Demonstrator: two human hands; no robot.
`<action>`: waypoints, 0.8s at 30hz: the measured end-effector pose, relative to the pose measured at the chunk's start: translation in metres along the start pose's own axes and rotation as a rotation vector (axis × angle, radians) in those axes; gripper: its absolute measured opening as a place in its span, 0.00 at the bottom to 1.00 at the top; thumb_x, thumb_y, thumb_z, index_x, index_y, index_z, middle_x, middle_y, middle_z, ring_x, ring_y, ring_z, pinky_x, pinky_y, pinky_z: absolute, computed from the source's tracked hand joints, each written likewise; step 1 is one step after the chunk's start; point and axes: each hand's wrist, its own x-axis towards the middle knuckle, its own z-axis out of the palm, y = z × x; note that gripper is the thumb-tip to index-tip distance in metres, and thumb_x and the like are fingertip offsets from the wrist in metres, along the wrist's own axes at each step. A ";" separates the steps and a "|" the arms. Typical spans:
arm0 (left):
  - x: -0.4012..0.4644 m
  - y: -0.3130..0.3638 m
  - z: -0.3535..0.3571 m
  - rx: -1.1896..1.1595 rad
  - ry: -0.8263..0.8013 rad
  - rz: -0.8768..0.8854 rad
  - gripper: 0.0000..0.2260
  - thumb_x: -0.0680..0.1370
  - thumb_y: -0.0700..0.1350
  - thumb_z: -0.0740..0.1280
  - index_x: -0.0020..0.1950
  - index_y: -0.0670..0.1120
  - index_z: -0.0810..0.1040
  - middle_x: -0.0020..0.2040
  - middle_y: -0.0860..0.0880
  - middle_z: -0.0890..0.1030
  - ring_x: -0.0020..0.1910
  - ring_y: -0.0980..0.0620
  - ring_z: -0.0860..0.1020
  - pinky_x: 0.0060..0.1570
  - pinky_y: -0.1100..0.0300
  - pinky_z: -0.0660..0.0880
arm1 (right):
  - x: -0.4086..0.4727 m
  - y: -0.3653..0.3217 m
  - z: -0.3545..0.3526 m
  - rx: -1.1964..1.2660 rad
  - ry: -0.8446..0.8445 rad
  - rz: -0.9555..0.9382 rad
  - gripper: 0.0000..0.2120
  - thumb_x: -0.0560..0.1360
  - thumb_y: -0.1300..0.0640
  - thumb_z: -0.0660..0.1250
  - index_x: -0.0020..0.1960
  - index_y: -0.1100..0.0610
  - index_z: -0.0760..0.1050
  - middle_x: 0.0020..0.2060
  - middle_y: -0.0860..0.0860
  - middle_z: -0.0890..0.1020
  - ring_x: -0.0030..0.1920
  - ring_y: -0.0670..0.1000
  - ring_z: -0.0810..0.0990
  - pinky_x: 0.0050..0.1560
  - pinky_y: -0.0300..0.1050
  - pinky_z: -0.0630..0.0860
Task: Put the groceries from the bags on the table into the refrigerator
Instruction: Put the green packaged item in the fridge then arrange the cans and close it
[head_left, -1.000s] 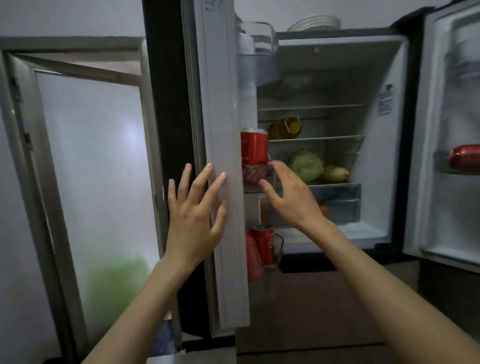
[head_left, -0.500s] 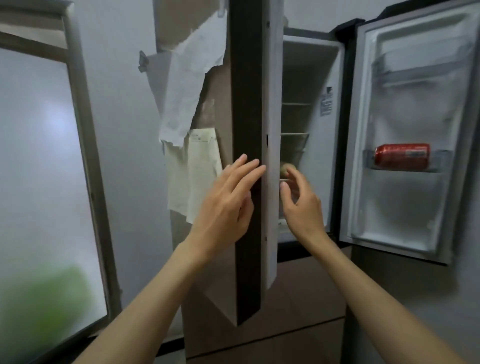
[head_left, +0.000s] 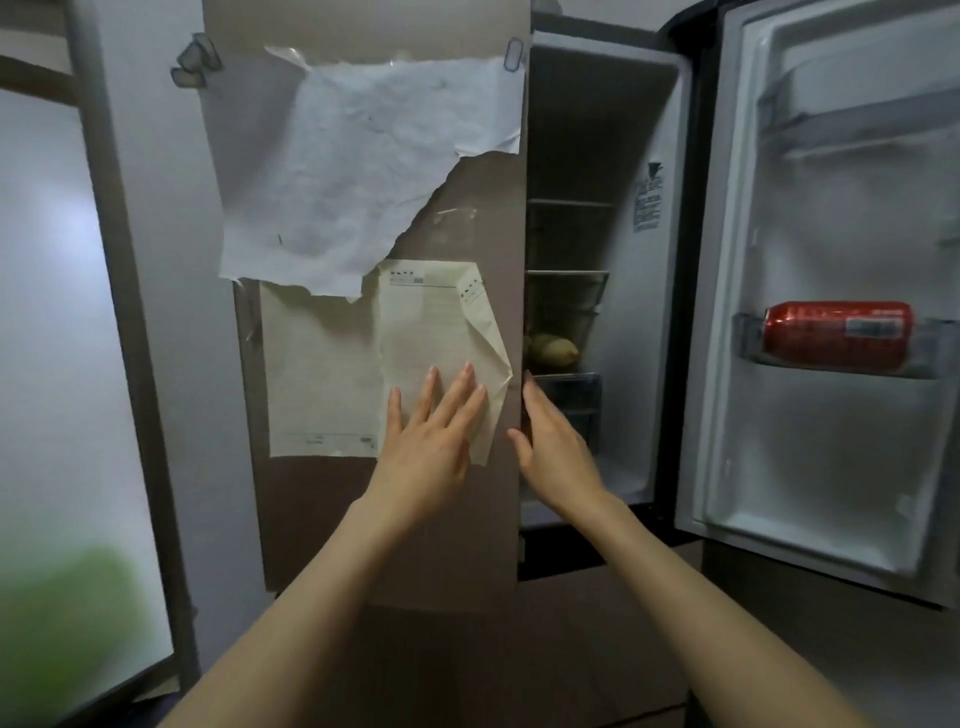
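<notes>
Currently my left grip (head_left: 426, 447) lies flat, fingers straight and spread, pressed against the outer face of the refrigerator's left door (head_left: 488, 519), with the fingertips (head_left: 465, 371) resting on the lower part of a folded cream paper (head_left: 441, 332) stuck to that door. It has hold of nothing. My right grip (head_left: 553, 447) is just to the right of the left one, at the free edge of the same door, fingers straight and close together, thumb pointing toward the left grip; it holds nothing, and I cannot tell whether it touches the door edge. Above the left grip, a torn white sheet (head_left: 358, 171) hangs over the door's upper half, and a second cream sheet (head_left: 319, 374) lies to the left of the folded one. Beyond the right grip, the refrigerator compartment (head_left: 628, 322) shows through the gap, with wire shelves and a pale yellowish vegetable (head_left: 556, 351) on the shelf just above fingertip level. Farther right of the right grip, the right door (head_left: 831, 467) stands wide open, and a red can (head_left: 836, 332) lies on its side in the door's rack. Far left of the left grip stands a frosted glass panel (head_left: 57, 364) in a metal frame.
</notes>
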 end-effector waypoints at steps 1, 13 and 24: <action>0.008 -0.001 0.004 0.028 -0.021 -0.002 0.29 0.81 0.45 0.53 0.76 0.54 0.39 0.73 0.54 0.32 0.70 0.48 0.29 0.70 0.40 0.34 | 0.009 0.008 0.002 -0.005 0.005 0.007 0.31 0.79 0.56 0.60 0.77 0.53 0.48 0.75 0.50 0.58 0.74 0.49 0.58 0.71 0.49 0.61; 0.044 -0.008 0.033 0.132 -0.077 -0.057 0.32 0.79 0.41 0.56 0.76 0.54 0.40 0.69 0.54 0.27 0.70 0.46 0.28 0.68 0.32 0.40 | 0.057 0.065 0.031 -0.203 -0.121 -0.050 0.28 0.81 0.48 0.50 0.77 0.55 0.45 0.77 0.51 0.48 0.76 0.50 0.42 0.74 0.50 0.42; 0.060 0.003 0.033 0.164 -0.199 -0.135 0.31 0.79 0.43 0.56 0.77 0.53 0.42 0.75 0.52 0.31 0.72 0.44 0.30 0.69 0.33 0.44 | 0.069 0.063 0.037 -0.294 -0.285 0.244 0.31 0.80 0.41 0.42 0.77 0.58 0.43 0.77 0.54 0.45 0.76 0.53 0.40 0.73 0.57 0.39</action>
